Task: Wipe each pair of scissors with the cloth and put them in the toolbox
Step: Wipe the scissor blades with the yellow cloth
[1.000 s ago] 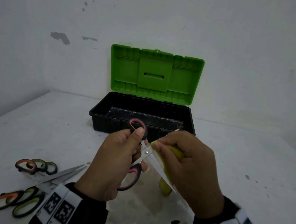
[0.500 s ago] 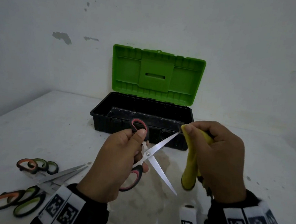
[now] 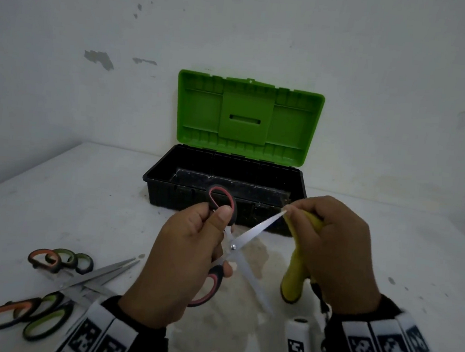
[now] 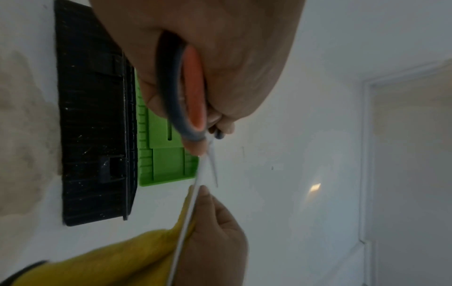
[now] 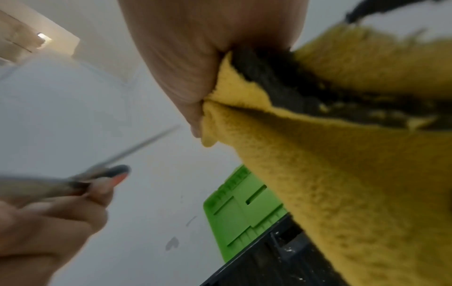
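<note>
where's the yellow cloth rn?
Head view, right of centre: the yellow cloth is gripped in the right hand, pinched at the tip of the upper blade of the open red-handled scissors, in front of the toolbox.

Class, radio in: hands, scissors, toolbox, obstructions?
Left hand grips red-handled scissors, blades open. Right hand pinches yellow cloth at blade tip. Toolbox open, unobstructed.
</note>
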A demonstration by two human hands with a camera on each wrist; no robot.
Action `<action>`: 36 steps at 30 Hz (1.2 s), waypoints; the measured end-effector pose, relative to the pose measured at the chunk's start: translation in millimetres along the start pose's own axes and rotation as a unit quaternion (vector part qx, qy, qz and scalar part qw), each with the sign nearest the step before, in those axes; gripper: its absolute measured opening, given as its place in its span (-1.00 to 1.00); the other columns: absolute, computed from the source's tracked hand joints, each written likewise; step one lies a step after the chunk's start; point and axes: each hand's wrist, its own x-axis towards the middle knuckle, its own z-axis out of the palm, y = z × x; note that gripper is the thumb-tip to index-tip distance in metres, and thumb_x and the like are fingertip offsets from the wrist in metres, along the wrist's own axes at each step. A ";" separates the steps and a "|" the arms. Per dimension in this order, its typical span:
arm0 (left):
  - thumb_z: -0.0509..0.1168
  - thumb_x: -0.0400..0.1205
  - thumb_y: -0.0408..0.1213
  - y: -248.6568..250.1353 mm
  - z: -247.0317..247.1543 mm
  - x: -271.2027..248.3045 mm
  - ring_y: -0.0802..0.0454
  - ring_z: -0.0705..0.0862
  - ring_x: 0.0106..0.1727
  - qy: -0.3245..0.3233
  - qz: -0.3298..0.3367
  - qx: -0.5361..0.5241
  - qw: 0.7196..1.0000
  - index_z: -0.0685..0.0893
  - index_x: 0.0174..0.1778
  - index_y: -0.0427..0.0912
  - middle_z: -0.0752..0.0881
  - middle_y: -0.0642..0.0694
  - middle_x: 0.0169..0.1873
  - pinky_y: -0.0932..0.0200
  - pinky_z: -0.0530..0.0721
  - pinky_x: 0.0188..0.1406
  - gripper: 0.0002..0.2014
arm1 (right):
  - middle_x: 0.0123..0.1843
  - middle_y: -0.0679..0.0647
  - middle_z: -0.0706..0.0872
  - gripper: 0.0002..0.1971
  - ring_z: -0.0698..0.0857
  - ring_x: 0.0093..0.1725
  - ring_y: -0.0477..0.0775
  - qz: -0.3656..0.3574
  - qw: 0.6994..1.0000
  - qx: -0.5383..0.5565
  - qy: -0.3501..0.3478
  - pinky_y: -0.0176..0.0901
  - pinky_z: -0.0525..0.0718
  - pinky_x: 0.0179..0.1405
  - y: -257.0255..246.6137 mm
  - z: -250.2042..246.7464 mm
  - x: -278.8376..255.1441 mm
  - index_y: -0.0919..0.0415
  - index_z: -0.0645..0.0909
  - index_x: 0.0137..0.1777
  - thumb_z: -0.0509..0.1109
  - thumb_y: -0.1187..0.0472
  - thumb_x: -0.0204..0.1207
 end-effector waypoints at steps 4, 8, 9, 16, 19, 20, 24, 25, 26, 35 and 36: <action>0.24 0.71 -0.09 3.6 -0.5 3.4 -0.05 0.47 -0.48 -0.004 -0.003 0.038 0.999 0.63 -0.24 -0.25 0.40 -0.13 -0.50 0.29 0.67 -0.51 -0.68 | -0.29 -0.23 0.72 -0.91 0.66 -0.15 -0.29 0.071 0.997 0.023 -0.015 -0.58 0.48 -0.31 9.1 -10.5 1.0 -0.04 0.74 -0.19 0.48 0.11 0.54; 0.24 0.71 -0.06 -1.8 -3.5 10.2 0.11 0.65 -0.51 -0.008 0.068 0.161 0.985 0.65 -0.18 -0.02 0.60 0.03 -0.50 0.15 0.75 -0.47 -0.80 | -0.25 -0.23 0.76 -0.94 0.69 -0.15 -0.28 0.093 0.991 0.066 -0.070 -0.58 0.53 -0.29 4.9 -16.0 0.9 -0.10 0.74 -0.18 0.49 0.06 0.52; 0.23 0.70 -0.02 -3.9 -3.3 12.2 0.07 0.67 -0.47 -0.013 0.095 0.209 0.973 0.63 -0.20 0.01 0.63 0.00 -0.46 0.07 0.74 -0.44 -0.79 | -0.24 -0.23 0.77 -0.95 0.70 -0.16 -0.27 0.105 0.987 0.083 -0.086 -0.55 0.54 -0.29 3.0 -15.2 0.8 -0.09 0.74 -0.18 0.50 0.05 0.51; 0.11 0.63 0.12 -15.0 10.5 16.0 0.11 0.53 -0.53 0.007 0.259 0.526 0.810 0.65 -0.32 0.03 0.55 0.09 -0.42 0.27 0.42 -0.62 -0.64 | -0.25 0.10 0.81 -0.47 0.75 -0.23 -0.04 0.172 0.955 0.118 -0.213 -0.03 0.70 -0.08 -11.5 4.4 2.4 0.22 0.80 -0.22 0.23 -0.20 0.62; 0.24 0.63 0.03 -22.9 14.5 17.1 0.06 0.50 -0.62 0.002 0.316 0.562 0.764 0.71 -0.31 0.00 0.58 0.01 -0.41 0.27 0.36 -0.68 -0.71 | -0.25 0.38 0.75 -0.19 0.74 -0.21 0.28 0.232 0.929 0.152 -0.243 0.00 0.67 -0.17 -16.0 8.3 2.7 0.50 0.69 -0.22 0.19 -0.40 0.52; 0.36 0.61 -0.02 -22.6 14.9 16.8 0.06 0.48 -0.64 -0.003 0.320 0.569 0.757 0.71 -0.32 -0.02 0.58 0.00 -0.40 0.26 0.36 -0.69 -0.77 | -0.28 0.35 0.77 -0.21 0.74 -0.25 0.27 0.253 0.921 0.162 -0.246 -0.04 0.67 -0.19 -17.7 7.2 3.1 0.47 0.72 -0.26 0.24 -0.40 0.49; 0.49 0.54 -0.04 -24.1 15.1 18.0 0.06 0.49 -0.61 -0.002 0.343 0.565 0.750 0.75 -0.28 -0.06 0.60 -0.01 -0.37 0.20 0.45 -0.71 -0.81 | -0.49 0.19 0.69 -0.44 0.62 -0.46 0.08 0.310 0.892 0.204 -0.260 -0.05 0.58 -0.29 -15.8 2.1 3.7 0.47 0.72 -0.30 0.43 -0.13 0.50; 0.43 0.57 0.01 -23.5 14.9 18.1 0.07 0.53 -0.57 -0.006 0.339 0.557 0.759 0.77 -0.19 -0.04 0.62 0.01 -0.33 0.19 0.50 -0.68 -0.80 | -0.52 0.16 0.62 -0.48 0.56 -0.47 0.06 0.317 0.888 0.211 -0.259 -0.07 0.53 -0.33 -14.0 1.5 3.1 0.50 0.70 -0.30 0.44 -0.06 0.50; 0.35 0.57 0.08 -21.6 14.1 17.6 0.08 0.57 -0.51 -0.007 0.322 0.542 0.776 0.77 -0.07 -0.02 0.64 0.03 -0.26 0.19 0.55 -0.63 -0.75 | -0.54 0.13 0.59 -0.54 0.53 -0.48 0.05 0.323 0.887 0.216 -0.251 -0.09 0.49 -0.36 -12.9 0.7 2.6 0.49 0.70 -0.30 0.44 0.00 0.50; 0.36 0.22 0.38 -22.2 15.0 8.0 0.25 0.63 0.11 0.100 -0.014 0.104 0.990 0.33 0.48 0.12 0.56 0.15 0.14 0.33 0.61 -0.07 -0.10 | -0.52 0.19 0.43 -0.49 0.41 -0.46 0.07 0.278 0.928 0.227 -0.103 -0.08 0.41 -0.38 -3.9 7.1 -13.6 0.43 0.50 -0.47 0.37 0.06 0.61; 0.36 0.21 0.37 -22.4 16.0 6.3 0.21 0.66 0.11 0.100 -0.047 0.053 0.993 0.38 0.45 0.09 0.62 0.10 0.13 0.25 0.65 -0.02 -0.11 | -0.52 0.17 0.39 -0.48 0.38 -0.47 0.06 0.269 0.932 0.228 -0.091 -0.14 0.37 -0.42 -4.2 8.6 -15.6 0.44 0.45 -0.46 0.36 0.07 0.62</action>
